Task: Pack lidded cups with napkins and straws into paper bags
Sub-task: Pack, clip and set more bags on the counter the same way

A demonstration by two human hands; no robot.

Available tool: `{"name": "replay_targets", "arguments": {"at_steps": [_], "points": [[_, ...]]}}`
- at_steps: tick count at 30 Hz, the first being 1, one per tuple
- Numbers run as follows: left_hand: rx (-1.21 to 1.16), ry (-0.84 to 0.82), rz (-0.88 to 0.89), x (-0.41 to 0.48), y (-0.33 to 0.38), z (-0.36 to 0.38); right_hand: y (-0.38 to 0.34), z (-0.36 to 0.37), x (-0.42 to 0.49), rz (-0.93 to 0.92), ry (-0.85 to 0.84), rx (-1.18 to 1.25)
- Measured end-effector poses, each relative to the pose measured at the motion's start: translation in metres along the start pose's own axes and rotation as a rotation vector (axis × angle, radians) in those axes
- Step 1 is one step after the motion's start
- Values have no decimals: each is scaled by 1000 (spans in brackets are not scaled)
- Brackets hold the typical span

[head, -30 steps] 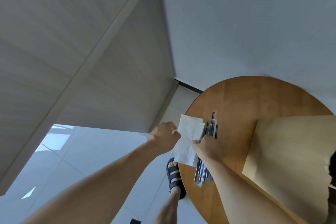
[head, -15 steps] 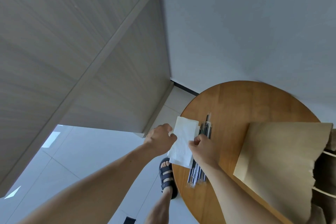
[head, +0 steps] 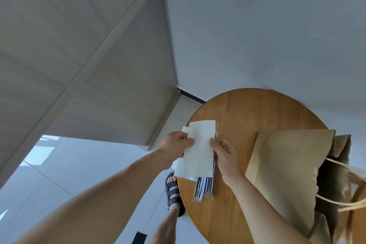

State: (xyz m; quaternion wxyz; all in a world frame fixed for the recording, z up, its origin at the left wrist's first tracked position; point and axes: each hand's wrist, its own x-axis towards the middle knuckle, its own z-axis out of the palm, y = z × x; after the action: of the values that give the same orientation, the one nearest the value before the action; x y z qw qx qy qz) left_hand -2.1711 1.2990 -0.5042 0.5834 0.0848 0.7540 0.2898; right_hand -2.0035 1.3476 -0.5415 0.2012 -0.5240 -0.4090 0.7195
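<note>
Through my head camera, at frame centre, my left hand (head: 176, 142) and right hand (head: 225, 150) each pinch an edge of the napkins (head: 200, 150), held just above the straws (head: 206, 186). I think I should peel one sheet off slowly. At the right, the paper bag (head: 283, 164) lies on the table (head: 247, 111). Its mouth is dark, so I cannot tell the contents.

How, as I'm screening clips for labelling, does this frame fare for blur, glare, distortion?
Head view: lens warps the round wooden table; white paper napkin, left hand and right hand sharp; twine handles of the brown paper bag smeared at right; bright reflection on glossy floor tiles.
</note>
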Motion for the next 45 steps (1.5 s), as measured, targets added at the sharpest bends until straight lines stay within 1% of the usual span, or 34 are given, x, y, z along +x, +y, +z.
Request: {"name": "replay_targets", "arguments": {"at_steps": [1, 3, 4, 6, 7, 8, 10, 15, 21, 22, 24, 27, 30, 34, 37, 41, 45], "points": [[0, 9, 14, 0, -1, 1, 9, -5, 2, -13, 88, -99], [28, 31, 29, 0, -3, 3, 31, -19, 7, 9, 277, -420], [50, 39, 31, 0, -5, 3, 42, -26, 8, 59, 312, -601], [91, 52, 30, -1, -9, 4, 63, -34, 8, 179, 266, -908], [103, 56, 27, -1, -10, 3, 72, -36, 6, 220, 237, -1008], [111, 55, 22, 0, -12, 3, 78, -37, 5, 239, 225, -1073], [135, 55, 19, -1, -16, 3, 86, -37, 4, 235, 237, -1124], [226, 66, 26, -4, -17, 7, 83, -37, 4, 213, 254, -1125], [243, 69, 69, -15, -4, 12, 60, -37, -14, 179, 279, -1059], [239, 66, 81, -18, -2, 13, 52, -36, -18, 151, 297, -1025], [229, 67, 114, -26, 7, 16, 33, -33, -25, 46, 314, -852], [174, 47, 181, -43, 28, 23, -11, -21, -41, -130, 222, -566], [121, 62, 257, -62, 55, 30, -55, -10, -56, -238, 149, -448], [11, -3, 374, -97, 88, 39, -97, -10, -71, -276, 126, -461], [-7, -64, 468, -114, 100, 40, -117, -15, -81, -338, 133, -469], [-23, -49, 541, -132, 111, 45, -139, -22, -94, -417, 121, -564], [-44, -40, 581, -151, 124, 54, -156, -34, -109, -477, 131, -579]]}}
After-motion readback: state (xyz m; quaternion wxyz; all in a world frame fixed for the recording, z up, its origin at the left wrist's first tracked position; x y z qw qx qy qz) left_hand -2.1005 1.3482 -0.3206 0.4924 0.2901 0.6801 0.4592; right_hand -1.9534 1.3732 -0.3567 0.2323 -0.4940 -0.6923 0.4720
